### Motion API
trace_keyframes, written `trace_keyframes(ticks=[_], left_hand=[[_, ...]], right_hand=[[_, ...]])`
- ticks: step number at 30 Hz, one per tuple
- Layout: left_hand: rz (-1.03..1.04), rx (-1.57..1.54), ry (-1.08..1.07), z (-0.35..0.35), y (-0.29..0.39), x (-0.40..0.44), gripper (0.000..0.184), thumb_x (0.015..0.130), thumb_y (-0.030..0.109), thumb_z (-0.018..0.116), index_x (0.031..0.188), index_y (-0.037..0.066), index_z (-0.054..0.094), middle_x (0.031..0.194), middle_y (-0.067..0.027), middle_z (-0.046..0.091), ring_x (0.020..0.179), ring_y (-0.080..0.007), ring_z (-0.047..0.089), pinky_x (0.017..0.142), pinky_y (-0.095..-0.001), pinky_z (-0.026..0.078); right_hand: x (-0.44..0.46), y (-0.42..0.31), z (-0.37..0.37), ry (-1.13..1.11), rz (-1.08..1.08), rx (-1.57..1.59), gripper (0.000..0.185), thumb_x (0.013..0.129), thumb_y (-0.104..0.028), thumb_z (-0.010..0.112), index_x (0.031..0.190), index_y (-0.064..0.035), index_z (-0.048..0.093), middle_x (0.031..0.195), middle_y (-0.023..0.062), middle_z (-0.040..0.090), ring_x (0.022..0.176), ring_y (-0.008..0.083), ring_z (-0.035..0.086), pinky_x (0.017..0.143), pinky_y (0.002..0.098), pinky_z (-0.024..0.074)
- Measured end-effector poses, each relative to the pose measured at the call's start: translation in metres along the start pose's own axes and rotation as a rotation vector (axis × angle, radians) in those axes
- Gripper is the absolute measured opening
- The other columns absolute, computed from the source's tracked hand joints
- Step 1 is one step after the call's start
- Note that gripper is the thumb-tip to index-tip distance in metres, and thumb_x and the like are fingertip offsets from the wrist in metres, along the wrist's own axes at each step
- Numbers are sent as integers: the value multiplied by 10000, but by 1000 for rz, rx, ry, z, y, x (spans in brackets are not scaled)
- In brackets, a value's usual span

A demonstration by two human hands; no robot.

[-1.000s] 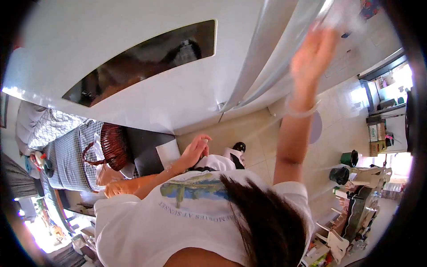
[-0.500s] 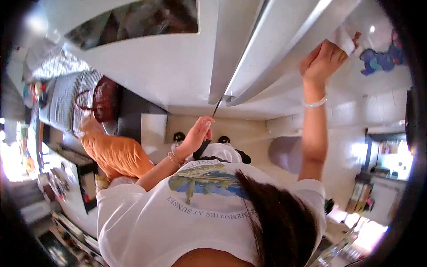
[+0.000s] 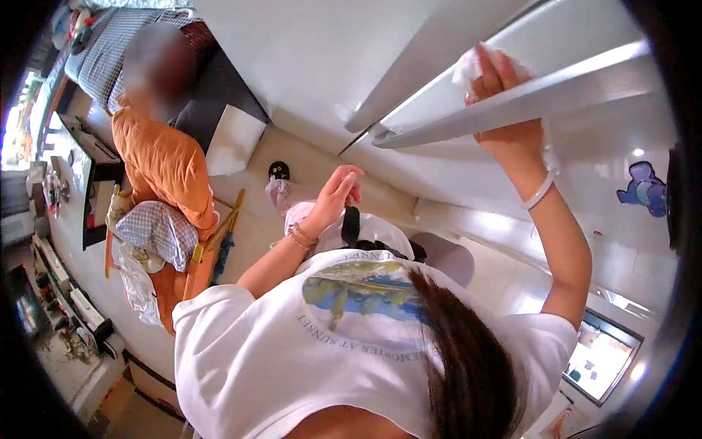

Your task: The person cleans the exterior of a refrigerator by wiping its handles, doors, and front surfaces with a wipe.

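My right hand (image 3: pixel 515 140), with a pale bracelet at the wrist, reaches behind the long silver handle (image 3: pixel 592 73) of the right white door. Its fingers are closed on a crumpled white cloth or tissue (image 3: pixel 466 71) against the door surface. The handle hides part of the hand. My left hand (image 3: pixel 333 199) hovers in front of my waist, fingers loosely extended and slightly bent, with nothing visible in them. Nearest to it is a dark strap (image 3: pixel 351 223) at my waist. The left white door (image 3: pixel 292 51) has a matching handle (image 3: pixel 409 66).
A person in an orange top (image 3: pixel 161 157) sits on a wooden chair (image 3: pixel 219 230) at the left. Behind them is a checked cover (image 3: pixel 110 55). A blue cartoon figure (image 3: pixel 645 190) is on the white surface at right. A dark slipper (image 3: pixel 278 170) shows on the floor.
My right hand has moved left with the white cloth, from the door face near the blue figure to behind the handle. My view has turned; my left hand stays near my waist.
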State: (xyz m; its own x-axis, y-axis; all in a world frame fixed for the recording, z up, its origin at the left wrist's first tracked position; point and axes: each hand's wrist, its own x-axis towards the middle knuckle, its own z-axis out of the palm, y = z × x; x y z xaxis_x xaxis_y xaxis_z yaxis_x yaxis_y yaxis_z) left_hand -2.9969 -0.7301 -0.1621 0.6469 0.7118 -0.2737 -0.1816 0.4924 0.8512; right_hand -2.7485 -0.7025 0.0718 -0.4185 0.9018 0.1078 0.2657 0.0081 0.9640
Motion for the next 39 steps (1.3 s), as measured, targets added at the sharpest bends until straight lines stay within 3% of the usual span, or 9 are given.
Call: trace_keyframes(ticks=[6,8,11,14,16,18,21,30,39], left_hand=[[11,-31,53,-11,3,2,249,933,271,348,1055,83,455,674,11,504,618,-53,479,546,-186,368],[17,-22,81,-18,11,3,248,933,273,347,1048,85,460,675,10,506,620,-52,479,550,-187,368],[26,9,106,-26,26,0,252,931,279,347,1047,86,462,680,1,514,617,-60,485,555,-190,376],[14,12,87,-38,26,-1,264,928,290,349,1057,87,459,687,-12,525,614,-73,502,561,-192,389],[-12,23,67,-42,24,0,265,928,293,350,1057,89,460,686,-11,523,612,-73,499,559,-193,388],[-25,27,39,-47,19,3,266,927,298,352,1053,91,461,684,-10,521,608,-72,497,554,-193,386],[-43,20,6,-48,20,11,270,927,304,353,1049,90,462,684,-10,520,599,-71,495,547,-191,383],[-38,94,-121,-50,36,33,266,928,297,355,1046,84,462,681,-15,515,602,-71,498,533,-184,380],[-45,131,-141,-54,48,41,260,932,283,344,1043,79,461,675,-12,515,603,-68,491,546,-189,385]], right_hand=[[-13,-112,37,209,-1,1090,515,891,-233,303,1362,-87,153,1425,54,134,1310,179,142,1060,312,124],[-23,-144,38,-207,-62,1563,533,879,-203,346,1362,-88,151,1416,61,156,1305,185,154,1059,318,128],[-27,-160,37,-175,-167,1403,516,864,-158,389,1344,-83,217,1383,74,245,1272,191,240,1049,317,175],[-17,-122,8,-661,161,1859,505,836,-128,437,1317,-76,291,1332,77,332,1233,186,309,1034,308,221],[-31,-101,21,-153,-14,1122,492,801,-139,488,1273,-76,367,1272,70,404,1180,186,378,985,307,302],[-13,-34,-13,-517,154,1114,603,734,-176,553,1285,-68,333,1225,117,408,1106,314,409,924,391,343],[-28,-19,-5,81,341,801,564,723,-202,579,1247,-100,396,1166,94,445,1071,324,425,880,436,352],[-32,-64,12,-14,74,820,536,730,-269,571,1241,-195,428,1325,-21,355,1194,251,335,952,393,315],[-32,-58,3,6,369,705,481,724,-261,594,1190,-262,474,1239,-47,443,1125,196,415,917,421,327]])
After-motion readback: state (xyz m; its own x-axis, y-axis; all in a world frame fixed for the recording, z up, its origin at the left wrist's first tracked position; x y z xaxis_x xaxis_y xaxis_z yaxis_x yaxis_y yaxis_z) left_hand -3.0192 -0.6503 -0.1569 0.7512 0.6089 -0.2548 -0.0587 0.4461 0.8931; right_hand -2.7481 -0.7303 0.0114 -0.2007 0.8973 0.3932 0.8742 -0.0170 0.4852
